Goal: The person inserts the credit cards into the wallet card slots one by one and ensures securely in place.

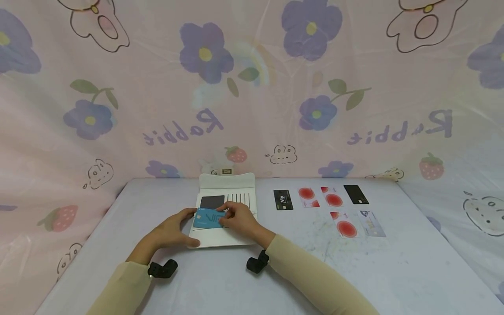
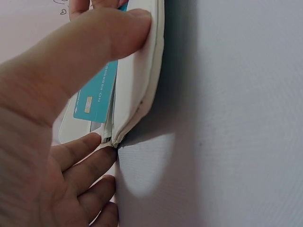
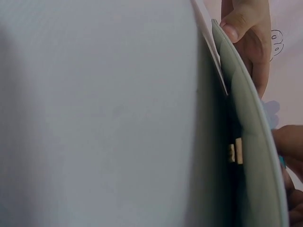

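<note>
A white wallet (image 1: 226,239) lies unfolded on the table, with a dark card (image 1: 212,201) in its upper left part. Across its left side is a blue card (image 1: 205,218), whose right end my right hand (image 1: 241,220) pinches between thumb and fingers. My left hand (image 1: 171,232) is at the wallet's left edge, its thumb on the lower flap and its fingertips by the side. In the left wrist view the thumb presses the white wallet (image 2: 135,71), and the blue card (image 2: 98,94) stands out of a slot. The right wrist view shows the wallet's pale edge (image 3: 258,142).
Right of the wallet lie several cards: a black VIP card (image 1: 283,200), a plain black card (image 1: 356,194), a silver card (image 1: 372,223) and cards with red circles (image 1: 346,228). A patterned curtain (image 1: 260,100) hangs behind the white table (image 1: 315,271).
</note>
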### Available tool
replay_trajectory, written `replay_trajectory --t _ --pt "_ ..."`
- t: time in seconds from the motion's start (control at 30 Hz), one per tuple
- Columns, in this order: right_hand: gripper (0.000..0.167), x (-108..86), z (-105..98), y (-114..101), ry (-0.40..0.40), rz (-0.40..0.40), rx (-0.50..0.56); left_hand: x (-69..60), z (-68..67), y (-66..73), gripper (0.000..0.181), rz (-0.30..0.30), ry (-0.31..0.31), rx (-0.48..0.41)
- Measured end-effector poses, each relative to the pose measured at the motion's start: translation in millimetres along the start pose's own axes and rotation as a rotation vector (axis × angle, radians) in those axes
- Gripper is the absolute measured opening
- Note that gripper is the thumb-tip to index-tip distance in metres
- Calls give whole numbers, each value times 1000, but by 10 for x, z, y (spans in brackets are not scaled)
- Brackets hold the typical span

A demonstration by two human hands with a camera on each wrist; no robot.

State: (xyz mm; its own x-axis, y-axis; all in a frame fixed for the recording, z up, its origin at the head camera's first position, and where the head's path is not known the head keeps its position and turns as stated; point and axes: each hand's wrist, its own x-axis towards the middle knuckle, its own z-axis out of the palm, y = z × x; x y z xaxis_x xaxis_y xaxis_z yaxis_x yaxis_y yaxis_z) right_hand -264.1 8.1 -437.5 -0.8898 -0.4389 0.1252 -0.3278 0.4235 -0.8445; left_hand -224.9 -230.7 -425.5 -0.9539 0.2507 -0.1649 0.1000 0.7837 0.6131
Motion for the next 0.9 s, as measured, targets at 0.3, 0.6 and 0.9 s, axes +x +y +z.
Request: replay_trajectory --t 0.3,0.6,0.9 --pt "25 22 9 8 -25 -45 -16 9 -2 -7 104 -1 5 -6" --pt "23 44 1 -4 -43 -43 -43 33 16 -42 105 -7 5 2" --pt "23 54 -5 -30 -54 -42 -51 25 17 -32 105 -13 5 5"
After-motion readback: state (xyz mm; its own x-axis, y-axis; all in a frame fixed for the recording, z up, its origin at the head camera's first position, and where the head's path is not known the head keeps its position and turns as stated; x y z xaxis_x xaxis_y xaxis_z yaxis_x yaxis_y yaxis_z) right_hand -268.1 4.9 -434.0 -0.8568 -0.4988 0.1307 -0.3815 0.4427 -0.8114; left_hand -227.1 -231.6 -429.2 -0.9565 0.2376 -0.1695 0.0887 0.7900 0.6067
